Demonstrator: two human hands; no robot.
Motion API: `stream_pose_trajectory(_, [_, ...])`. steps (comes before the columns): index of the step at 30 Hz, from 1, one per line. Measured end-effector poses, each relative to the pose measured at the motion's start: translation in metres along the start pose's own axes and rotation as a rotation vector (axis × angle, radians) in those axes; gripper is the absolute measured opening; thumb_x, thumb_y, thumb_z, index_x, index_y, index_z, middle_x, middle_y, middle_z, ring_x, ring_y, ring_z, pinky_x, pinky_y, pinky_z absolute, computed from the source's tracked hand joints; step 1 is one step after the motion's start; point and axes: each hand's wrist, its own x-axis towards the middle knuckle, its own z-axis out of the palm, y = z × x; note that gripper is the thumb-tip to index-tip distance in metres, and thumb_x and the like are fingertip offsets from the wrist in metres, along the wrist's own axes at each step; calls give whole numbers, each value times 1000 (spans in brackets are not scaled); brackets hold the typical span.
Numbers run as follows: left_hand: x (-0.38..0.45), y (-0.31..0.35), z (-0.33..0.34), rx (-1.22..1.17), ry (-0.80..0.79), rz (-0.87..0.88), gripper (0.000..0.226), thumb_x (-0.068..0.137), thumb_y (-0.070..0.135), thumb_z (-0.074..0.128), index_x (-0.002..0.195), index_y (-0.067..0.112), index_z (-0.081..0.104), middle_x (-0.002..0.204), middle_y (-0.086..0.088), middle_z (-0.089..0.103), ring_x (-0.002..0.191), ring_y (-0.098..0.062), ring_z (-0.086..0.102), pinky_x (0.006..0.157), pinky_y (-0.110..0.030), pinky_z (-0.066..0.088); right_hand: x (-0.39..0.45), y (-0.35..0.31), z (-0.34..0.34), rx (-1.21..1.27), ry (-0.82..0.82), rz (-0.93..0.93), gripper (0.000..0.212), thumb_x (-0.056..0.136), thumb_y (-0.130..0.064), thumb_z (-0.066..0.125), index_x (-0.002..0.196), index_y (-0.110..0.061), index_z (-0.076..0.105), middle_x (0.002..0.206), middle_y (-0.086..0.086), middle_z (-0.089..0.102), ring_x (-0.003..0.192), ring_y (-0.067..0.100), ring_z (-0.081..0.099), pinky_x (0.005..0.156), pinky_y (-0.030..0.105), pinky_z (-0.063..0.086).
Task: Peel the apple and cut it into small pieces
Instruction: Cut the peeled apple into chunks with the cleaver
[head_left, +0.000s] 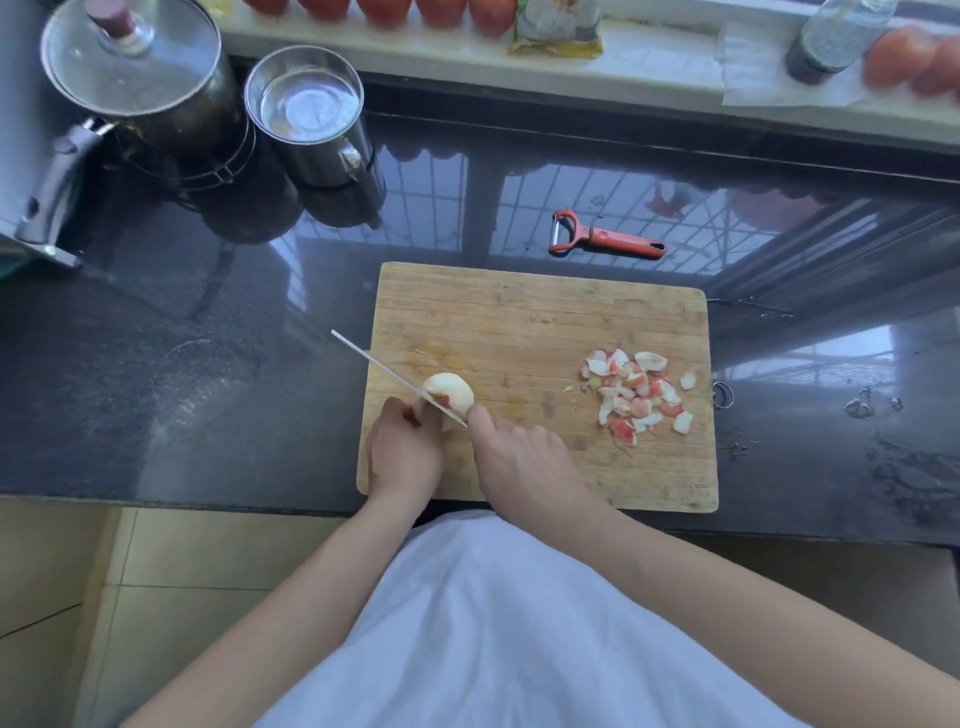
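A mostly peeled pale apple (451, 393) with a small patch of red skin sits at the left of the wooden cutting board (540, 317). My left hand (404, 453) grips the apple from its near left side. My right hand (519, 457) holds a knife; its thin blade (379, 369) runs diagonally up and left, edge-on across the apple. The handle is hidden inside my fist. A heap of red-and-white peel scraps (640, 392) lies on the board's right side.
A red peeler (602, 239) lies on the dark glossy counter (208, 322) behind the board. A lidded pot (140, 78) and a steel mug (311, 114) stand at the back left. Red fruit (914, 60), a packet and a bottle (836, 39) line the window ledge.
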Motion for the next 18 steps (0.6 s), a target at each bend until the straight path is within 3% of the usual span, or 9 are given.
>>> stream_pose_trajectory(4, [7,-1,-3,-67,-72,-59,34,97,54,48,94,21,54,91,-3,69,87,-27,65,81,-45,55,1,2,-3,-31,-16,34,49,67,-2,67,86,-21,27,59,-10,26,39,14,5,43,28,2])
stream_pose_trajectory(8, [7,4,-5,-57,-114,-64,32,99,50,45,100,18,52,95,-4,66,87,-25,62,70,-39,51,-5,9,-1,5,19,43,44,79,-3,52,86,-24,14,57,-8,24,41,19,19,42,31,11])
stream_pose_trajectory(12, [13,8,-8,-120,-183,-136,33,98,49,48,105,17,51,99,-5,64,88,-27,62,70,-38,48,1,4,-6,-23,16,23,44,77,-2,53,88,-23,16,55,-9,23,39,17,20,41,30,12])
stream_pose_trajectory(16, [17,7,-7,-223,-239,-195,42,88,55,53,108,19,62,95,-4,72,65,-21,67,67,-36,54,1,1,-14,-23,5,18,27,87,-3,42,92,-20,22,63,-8,25,44,18,23,44,33,13])
stream_pose_trajectory(18, [18,7,-6,-274,-240,-211,47,83,57,54,107,19,67,94,-1,75,63,-18,71,68,-37,57,3,1,-16,-6,-8,27,25,88,-3,40,91,-20,23,65,-8,26,45,18,24,44,34,15])
